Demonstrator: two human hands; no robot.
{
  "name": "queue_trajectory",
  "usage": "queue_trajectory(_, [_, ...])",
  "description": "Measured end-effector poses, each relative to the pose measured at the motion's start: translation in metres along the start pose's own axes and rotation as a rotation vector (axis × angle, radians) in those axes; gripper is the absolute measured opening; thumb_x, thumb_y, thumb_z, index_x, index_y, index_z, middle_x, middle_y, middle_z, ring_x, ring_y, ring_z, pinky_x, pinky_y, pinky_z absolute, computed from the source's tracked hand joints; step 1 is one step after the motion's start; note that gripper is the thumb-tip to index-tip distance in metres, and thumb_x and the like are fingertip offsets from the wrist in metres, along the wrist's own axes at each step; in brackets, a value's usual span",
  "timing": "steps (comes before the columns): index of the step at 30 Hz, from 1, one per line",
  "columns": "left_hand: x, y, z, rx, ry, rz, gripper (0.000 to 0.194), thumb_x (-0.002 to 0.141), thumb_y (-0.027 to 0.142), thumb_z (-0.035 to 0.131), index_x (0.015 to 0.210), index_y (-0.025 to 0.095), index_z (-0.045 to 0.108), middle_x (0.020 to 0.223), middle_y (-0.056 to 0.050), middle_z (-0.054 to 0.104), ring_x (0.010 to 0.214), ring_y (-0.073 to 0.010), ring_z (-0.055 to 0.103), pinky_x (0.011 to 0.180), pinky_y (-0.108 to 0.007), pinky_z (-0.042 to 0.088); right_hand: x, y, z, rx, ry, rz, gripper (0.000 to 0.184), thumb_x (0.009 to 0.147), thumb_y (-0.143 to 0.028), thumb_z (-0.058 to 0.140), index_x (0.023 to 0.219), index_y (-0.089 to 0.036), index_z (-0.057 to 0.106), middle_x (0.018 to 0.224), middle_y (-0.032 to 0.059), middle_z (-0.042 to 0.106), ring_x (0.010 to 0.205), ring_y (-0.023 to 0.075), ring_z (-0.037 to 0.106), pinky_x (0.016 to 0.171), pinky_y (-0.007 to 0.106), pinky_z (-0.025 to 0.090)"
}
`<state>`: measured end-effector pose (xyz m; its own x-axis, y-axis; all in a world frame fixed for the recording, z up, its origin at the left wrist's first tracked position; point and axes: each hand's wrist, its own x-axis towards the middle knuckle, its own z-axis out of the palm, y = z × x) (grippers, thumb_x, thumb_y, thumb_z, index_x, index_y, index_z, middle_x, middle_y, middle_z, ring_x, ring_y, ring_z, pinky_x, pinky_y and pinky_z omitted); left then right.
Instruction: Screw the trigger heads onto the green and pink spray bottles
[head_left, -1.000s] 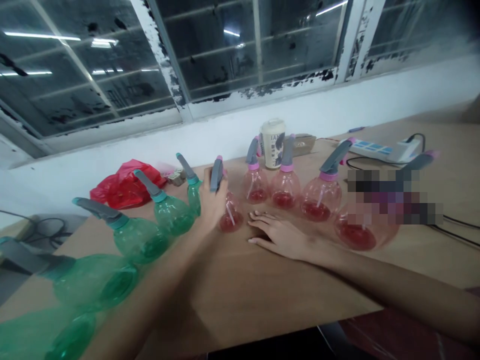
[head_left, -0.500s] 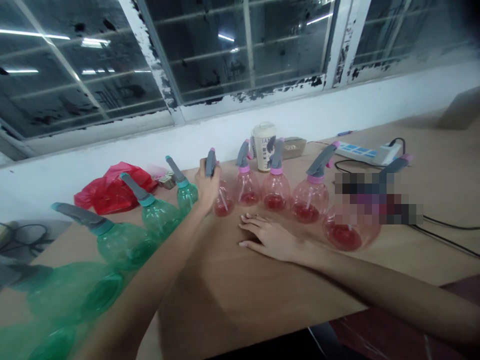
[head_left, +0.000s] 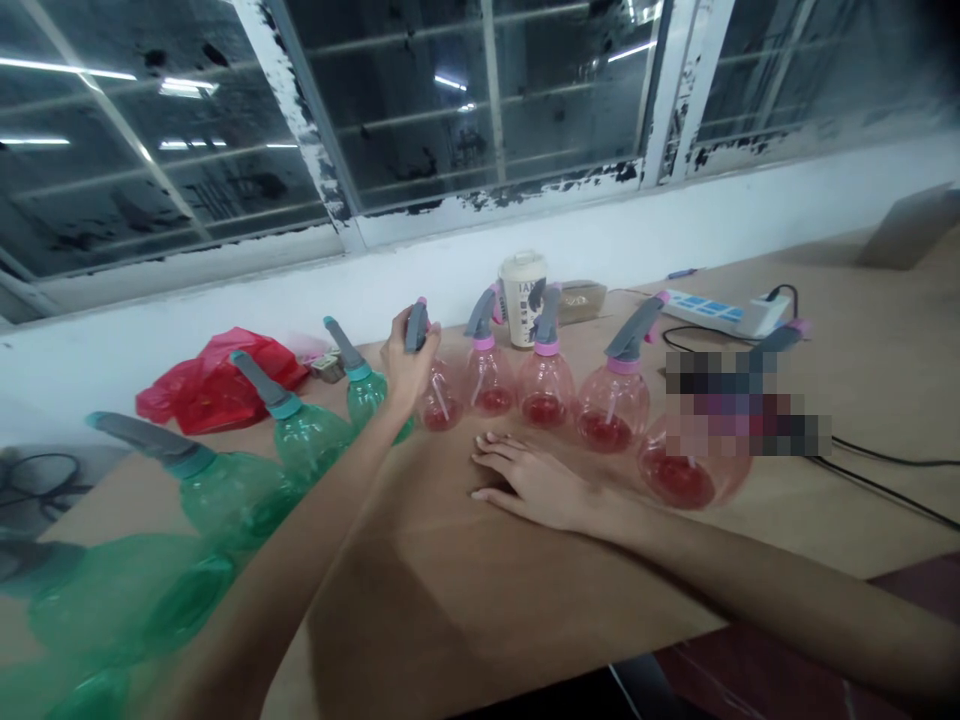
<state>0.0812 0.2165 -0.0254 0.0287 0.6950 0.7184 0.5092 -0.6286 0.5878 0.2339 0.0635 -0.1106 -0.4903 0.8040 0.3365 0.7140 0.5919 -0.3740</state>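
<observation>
pink spray bottle (head_left: 442, 403): gripped by my left hand (head_left: 405, 375), at the left end of the pink row, toward the far side of the table (head_left: 420, 560); red shows low inside it.
pink nozzle (head_left: 422, 301): points away from me, toward the white wall (head_left: 450, 242).
long axis: close to upright, round body below, grey head (head_left: 416, 330) on top; i can't tell if the base bears its full weight.
left hand: wrapped round the neck and grey head.
right hand (head_left: 534, 482): holding nothing, palm down on the wood-coloured tabletop, fingers a little parted, just in front of the row.
other pink bottles (head_left: 546, 385): four, curving off to the right; the last is partly pixelated.
green spray bottles (head_left: 311, 437): a row down my left side, partly behind my forearm.
behind the rows: a lidded cup (head_left: 520, 318) near a brown packet (head_left: 583, 300); a red plastic bag (head_left: 225, 378) on the left.
right side: a white power strip (head_left: 709, 312), a blue pen (head_left: 681, 273), black cables (head_left: 885, 456).
room: dark windows (head_left: 420, 110) above the wall, frame paint flaking, lights mirrored in the glass.
</observation>
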Motion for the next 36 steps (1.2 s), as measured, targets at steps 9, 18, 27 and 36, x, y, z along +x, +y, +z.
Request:
queue_trajectory(9, [-0.03, 0.01, -0.023, 0.029, -0.029, 0.004, 0.078, 0.075, 0.033, 0.068, 0.139, 0.02, 0.026, 0.131, -0.016, 0.053, 0.118, -0.0264, 0.053, 0.099, -0.043, 0.044, 0.0, 0.0, 0.0, -0.03, -0.014, -0.017, 0.057, 0.091, -0.052, 0.037, 0.128, -0.011, 0.052, 0.139, 0.0131, 0.048, 0.131, 0.0249, 0.04, 0.11, 0.041, 0.031])
queue_trajectory(18, [-0.046, -0.002, -0.024, 0.206, -0.153, 0.017, 0.089, 0.075, 0.039, 0.069, 0.143, 0.014, 0.017, 0.124, -0.02, 0.056, 0.114, -0.0317, 0.055, 0.098, -0.048, 0.044, 0.0, 0.0, 0.0, -0.002, -0.003, -0.013, 0.057, 0.091, -0.05, 0.04, 0.128, -0.008, 0.053, 0.137, 0.0153, 0.049, 0.131, 0.0252, 0.04, 0.111, 0.041, 0.029])
queue_trajectory(27, [-0.086, 0.03, -0.042, 0.349, -0.044, 0.203, 0.071, 0.082, 0.039, 0.06, 0.138, 0.014, 0.025, 0.134, -0.019, 0.036, 0.129, -0.0313, 0.035, 0.105, -0.049, 0.033, 0.001, -0.001, 0.0, -0.022, 0.003, -0.006, 0.054, 0.091, -0.048, 0.042, 0.127, -0.009, 0.053, 0.138, 0.0153, 0.048, 0.13, 0.0258, 0.042, 0.109, 0.042, 0.031])
queue_trajectory(36, [-0.067, 0.063, 0.004, 0.368, -0.393, 0.213, 0.043, 0.088, 0.038, 0.051, 0.128, 0.022, 0.046, 0.138, -0.014, 0.034, 0.132, -0.0304, 0.032, 0.106, -0.049, 0.032, 0.0, -0.005, -0.002, -0.048, -0.007, -0.002, 0.054, 0.092, -0.046, 0.043, 0.129, -0.007, 0.052, 0.135, 0.0166, 0.05, 0.13, 0.0265, 0.042, 0.109, 0.041, 0.032])
